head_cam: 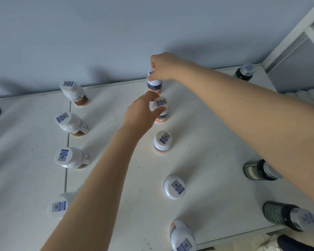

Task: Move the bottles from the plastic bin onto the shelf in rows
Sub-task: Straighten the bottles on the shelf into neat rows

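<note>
Head view is looking down on a white shelf (198,142), where the right hand (166,67) is closing its fingertips around the cap of the rear bottle (154,85), a white bottle with an orange band standing upright at the shelf's back edge by the grey wall (116,33). Just in front of that bottle, the left hand (140,115) is pinching the cap of the second bottle (160,110), thumb on the near side and fingers on the far side, with the bottle upright on the shelf. Both bottles are heading a middle row: in front of the second bottle a third one (162,142) is standing, nearer still a fourth (174,187), and at the shelf's front edge a fifth (182,236) is showing, tilted in the wide-angle lens. Left of the middle row, four white bottles with brown labels are forming the left row (72,124), running from back to front, the nearest partly hidden by the left forearm. Right of the middle row, dark green bottles with silver caps are forming the right row (261,170), one at the back corner, one beside the right forearm, one at the front edge. The plastic bin is not showing.
</note>
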